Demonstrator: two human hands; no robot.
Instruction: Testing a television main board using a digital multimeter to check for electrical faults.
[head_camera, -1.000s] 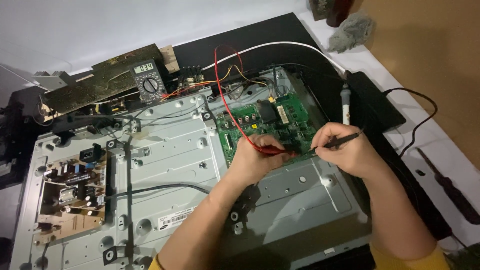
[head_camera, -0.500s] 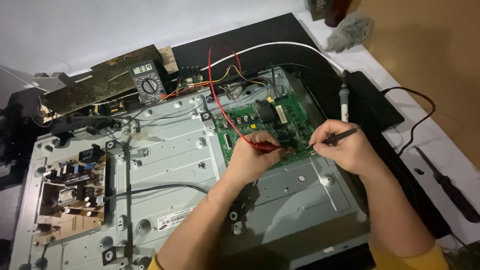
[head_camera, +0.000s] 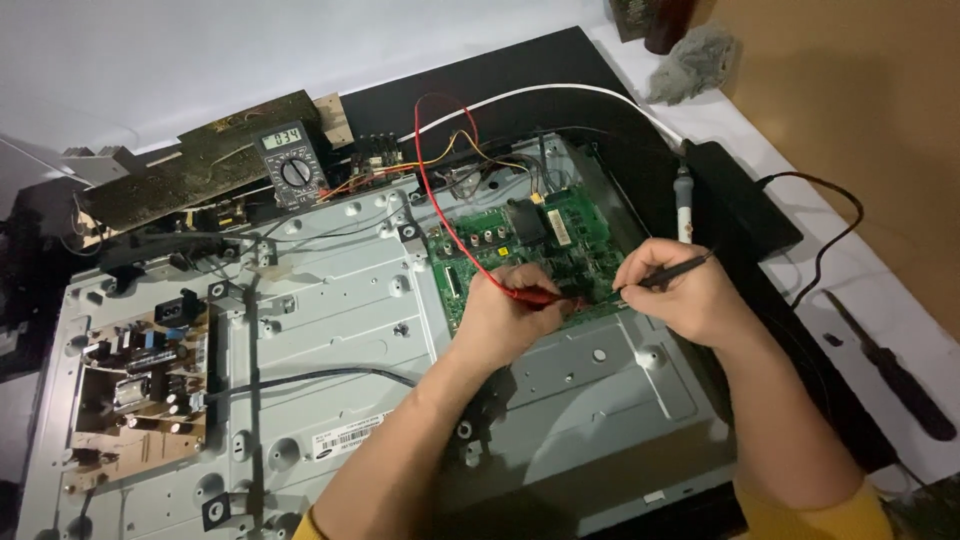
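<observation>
Both hands work over the green circuit board, which sits in the upper right part of the grey metal back panel of an opened flat screen. The left hand is closed around a red probe; the probe lies nearly level, its tip pointing right toward the lower edge of the board, and its red wire loops up and away over the board's left side. The right hand is pinched on a black probe, whose long axis runs from upper right down to lower left, so its tip points back at the red one. The two tips lie close together at the board's lower edge, between the hands; I cannot tell whether either touches a contact. The left hand sits just below the board, the right at its lower right corner. A multimeter lies well to the upper left of the board, and a brown power board far to its left
</observation>
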